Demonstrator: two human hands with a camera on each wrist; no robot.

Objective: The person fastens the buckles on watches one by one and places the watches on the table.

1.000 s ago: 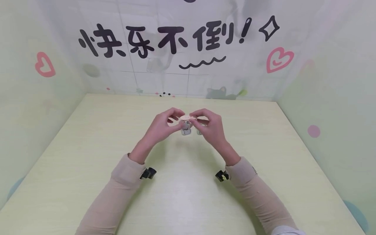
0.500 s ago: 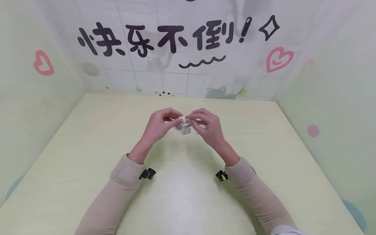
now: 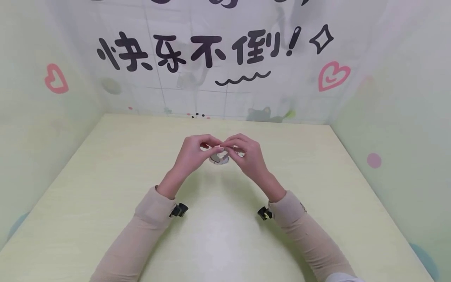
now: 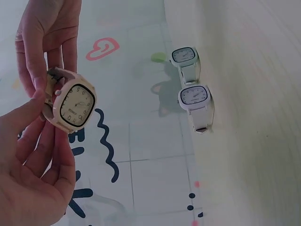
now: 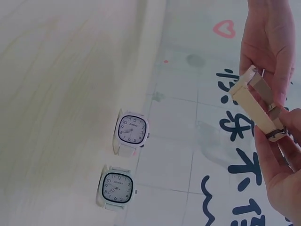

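Observation:
A cream wristwatch with a squarish black-rimmed dial is held in the air between both hands, its strap bent round into a loop. My left hand pinches the strap between thumb and fingers. Across from it, my right hand pinches the strap as well, and the two hands' fingertips meet. The right wrist view shows a dark buckle by the right fingers. Fingers hide part of the strap, so I cannot tell whether it is fastened.
Beyond the hands, a pale lilac watch and a mint green watch stand side by side on the light wooden table. A printed back wall and side walls enclose the tabletop.
The fingertips of both hands have come closer together on the strap, and the held watch has turned between them. The head view has tilted slightly up.

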